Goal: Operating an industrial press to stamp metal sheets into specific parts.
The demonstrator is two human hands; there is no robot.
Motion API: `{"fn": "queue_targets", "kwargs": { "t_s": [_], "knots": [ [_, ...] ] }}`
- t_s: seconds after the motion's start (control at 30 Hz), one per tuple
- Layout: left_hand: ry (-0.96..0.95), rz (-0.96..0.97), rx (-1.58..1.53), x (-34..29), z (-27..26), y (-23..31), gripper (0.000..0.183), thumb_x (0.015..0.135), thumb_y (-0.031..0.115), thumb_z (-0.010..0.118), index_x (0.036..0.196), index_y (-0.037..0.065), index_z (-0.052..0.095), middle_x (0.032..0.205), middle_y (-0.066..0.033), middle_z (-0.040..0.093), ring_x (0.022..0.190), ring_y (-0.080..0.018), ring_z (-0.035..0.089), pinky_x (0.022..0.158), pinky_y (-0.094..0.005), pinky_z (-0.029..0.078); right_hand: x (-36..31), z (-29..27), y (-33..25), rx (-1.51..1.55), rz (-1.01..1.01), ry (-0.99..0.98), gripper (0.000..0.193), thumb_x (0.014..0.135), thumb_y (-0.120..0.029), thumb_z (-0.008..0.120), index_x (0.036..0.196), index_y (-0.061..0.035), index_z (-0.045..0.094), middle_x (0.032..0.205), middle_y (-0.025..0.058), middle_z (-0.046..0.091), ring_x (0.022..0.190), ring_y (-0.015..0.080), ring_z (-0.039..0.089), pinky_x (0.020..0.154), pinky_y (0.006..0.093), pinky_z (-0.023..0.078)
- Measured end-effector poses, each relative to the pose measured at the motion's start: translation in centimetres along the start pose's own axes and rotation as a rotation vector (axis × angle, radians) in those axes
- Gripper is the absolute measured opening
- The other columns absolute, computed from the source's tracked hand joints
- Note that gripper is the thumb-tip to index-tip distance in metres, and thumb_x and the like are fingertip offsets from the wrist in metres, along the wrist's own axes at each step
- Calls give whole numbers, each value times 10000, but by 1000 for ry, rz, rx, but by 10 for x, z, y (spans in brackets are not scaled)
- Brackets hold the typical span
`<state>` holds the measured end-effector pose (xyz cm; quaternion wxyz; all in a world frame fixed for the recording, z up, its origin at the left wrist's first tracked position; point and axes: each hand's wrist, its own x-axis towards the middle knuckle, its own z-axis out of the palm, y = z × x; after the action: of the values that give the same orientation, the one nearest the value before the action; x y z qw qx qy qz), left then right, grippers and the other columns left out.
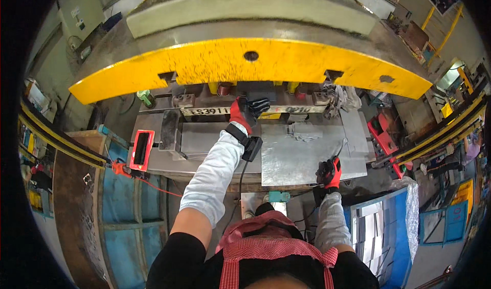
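My left hand (246,113), in a red and black glove, reaches beneath the yellow press beam (215,61). Its fingers stretch to the right beside the light, marked bar (204,111) of the tooling, just in front of a dark flat block (257,90). Nothing shows between those fingers. Over the right front part of the grey metal sheet (286,161), my right hand (329,173) is closed around a thin metal rod-like tool (341,148), which points up and away. Several thin metal pieces (304,131) lie on the sheet between the hands.
On the table's left stand a metal block (169,130) and a red-framed dark tray (141,150). Grey rags (341,99) lie at the back right. A blue bin (381,232) with flat metal pieces stands low right; a blue rack (120,197) is low left. A red crate (382,135) sits further right.
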<state>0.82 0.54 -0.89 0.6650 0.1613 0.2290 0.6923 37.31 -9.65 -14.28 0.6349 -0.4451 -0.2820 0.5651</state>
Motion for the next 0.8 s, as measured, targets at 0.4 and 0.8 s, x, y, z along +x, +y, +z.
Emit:
{"fn": "queue_targets", "kwargs": {
  "t_s": [0.4, 0.8],
  "knots": [
    [33, -42, 44, -4, 10, 8, 578, 887, 433, 361, 1162, -72, 423, 1046, -308, 539, 952, -403, 557, 840, -485, 469, 6, -4, 4, 3, -3, -69, 152, 836, -192, 511, 785, -145, 376, 601, 34, 473, 450, 167, 473, 403, 325, 422],
    [-15, -209, 29, 0, -7, 14, 644, 901, 474, 334, 1079, -127, 479, 1020, -257, 585, 885, -369, 597, 843, -449, 462, 0, 222, -106, -256, -48, -669, 554, 815, -95, 588, 1321, -72, 365, 885, -3, 541, 643, 64, 479, 525, 217, 412]
  ]
}}
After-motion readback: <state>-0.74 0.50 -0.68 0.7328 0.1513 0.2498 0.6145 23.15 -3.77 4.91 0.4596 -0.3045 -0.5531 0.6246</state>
